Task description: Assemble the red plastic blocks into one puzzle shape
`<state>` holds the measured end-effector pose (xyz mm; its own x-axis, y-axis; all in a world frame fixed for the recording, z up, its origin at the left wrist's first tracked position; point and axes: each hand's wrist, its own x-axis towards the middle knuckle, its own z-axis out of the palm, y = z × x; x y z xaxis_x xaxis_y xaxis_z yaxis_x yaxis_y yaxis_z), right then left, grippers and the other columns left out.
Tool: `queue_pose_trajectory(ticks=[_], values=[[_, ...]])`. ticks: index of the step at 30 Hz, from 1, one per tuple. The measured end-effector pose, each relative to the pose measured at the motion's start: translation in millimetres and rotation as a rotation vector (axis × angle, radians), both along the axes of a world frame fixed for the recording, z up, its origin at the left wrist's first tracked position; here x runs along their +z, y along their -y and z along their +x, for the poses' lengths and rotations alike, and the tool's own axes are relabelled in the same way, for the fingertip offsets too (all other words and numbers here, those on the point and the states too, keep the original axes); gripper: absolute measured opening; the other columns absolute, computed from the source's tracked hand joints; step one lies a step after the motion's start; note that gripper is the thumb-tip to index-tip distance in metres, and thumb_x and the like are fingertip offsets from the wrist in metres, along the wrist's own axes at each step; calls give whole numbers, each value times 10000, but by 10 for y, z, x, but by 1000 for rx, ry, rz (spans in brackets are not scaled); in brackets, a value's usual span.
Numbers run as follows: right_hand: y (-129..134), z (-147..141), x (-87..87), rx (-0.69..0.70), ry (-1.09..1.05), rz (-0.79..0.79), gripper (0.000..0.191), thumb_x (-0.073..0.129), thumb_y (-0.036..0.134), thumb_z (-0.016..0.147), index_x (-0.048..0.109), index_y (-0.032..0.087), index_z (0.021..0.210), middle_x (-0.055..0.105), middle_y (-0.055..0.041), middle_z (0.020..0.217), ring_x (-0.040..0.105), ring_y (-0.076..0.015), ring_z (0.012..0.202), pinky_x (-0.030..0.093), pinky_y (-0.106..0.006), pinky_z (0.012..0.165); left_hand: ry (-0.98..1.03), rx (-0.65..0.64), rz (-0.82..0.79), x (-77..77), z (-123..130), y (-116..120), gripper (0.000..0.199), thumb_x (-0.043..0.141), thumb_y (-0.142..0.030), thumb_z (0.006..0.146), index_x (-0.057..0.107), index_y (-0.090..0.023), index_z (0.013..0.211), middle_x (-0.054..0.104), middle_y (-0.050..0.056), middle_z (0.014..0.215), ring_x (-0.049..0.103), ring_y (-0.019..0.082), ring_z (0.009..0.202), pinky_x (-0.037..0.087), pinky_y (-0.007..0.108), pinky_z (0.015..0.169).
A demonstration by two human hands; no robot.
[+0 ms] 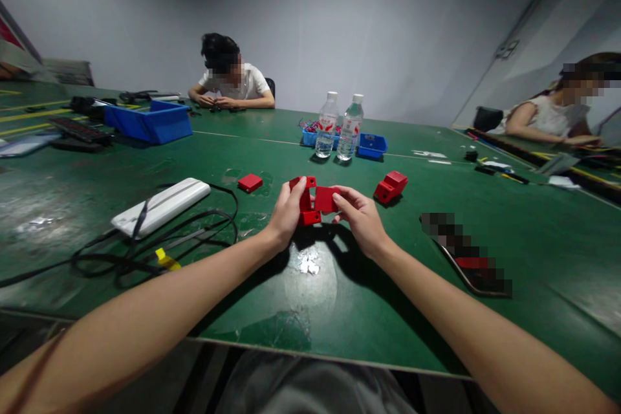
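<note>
In the middle of the head view, my left hand (285,215) grips a red C-shaped block (306,200) with holes in its ends, held just above the table. Across from it, my right hand (359,217) pinches a flat red square block (325,199) between thumb and fingers. The square sits at the open side of the C-shaped block; I cannot tell whether the two touch. Another flat red square piece (250,182) lies on the table beyond my left hand. To the right rests a larger red block (391,187) with a hole in it.
A white power bank (162,207) with looped black cables (189,259) lies left. A phone (466,259) is at right. Two water bottles (350,129) stand behind, beside a small blue tray (372,145). A bigger blue bin (150,123) sits far left. Two people work around the table.
</note>
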<state>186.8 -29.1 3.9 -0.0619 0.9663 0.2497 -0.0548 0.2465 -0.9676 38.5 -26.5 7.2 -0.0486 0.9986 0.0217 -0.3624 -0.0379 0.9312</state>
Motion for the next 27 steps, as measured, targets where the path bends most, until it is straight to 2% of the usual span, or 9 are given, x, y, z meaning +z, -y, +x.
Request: queue_pose_trajectory(ticks=[4,7,10,17,22,27], values=[[29,14,-4,-37,157,149,341,631,435,789,660,191,1026,710,-43,871,647,-183,734,507,-271,545,-44,32,15,-19,-11,-3,366,577,-520,809,507,-199,970,595,-6,752,592,127,595,474,212,478],[87,13,16,-70,353,363,269,592,350,837,651,226,1068,703,-48,972,644,-184,788,522,-302,662,-60,30,34,-46,-11,-7,358,576,-516,807,510,-198,958,592,-4,777,574,124,610,467,210,489],[156,-8,43,-74,529,547,258,571,267,840,637,241,1088,690,-48,964,629,-181,800,510,-295,660,-77,21,92,-58,1,13,344,593,-501,800,530,-194,943,595,-2,806,571,122,665,483,215,575],[233,-35,71,-208,575,661,162,576,215,800,625,219,955,662,-27,816,581,-152,670,478,-284,603,-136,37,176,-19,16,76,313,576,-477,821,541,-186,929,582,-4,810,547,110,682,460,200,630],[256,-18,106,-268,567,746,123,586,210,794,607,215,915,641,-21,779,557,-142,637,471,-279,595,-104,33,167,16,13,90,320,565,-484,823,521,-187,935,574,-8,796,549,109,643,463,199,574],[248,-12,118,-374,527,726,88,600,220,784,593,212,871,593,9,720,524,-120,580,465,-266,575,-22,29,118,13,-9,37,415,537,-564,813,501,-194,998,579,-15,737,566,117,566,476,222,513]])
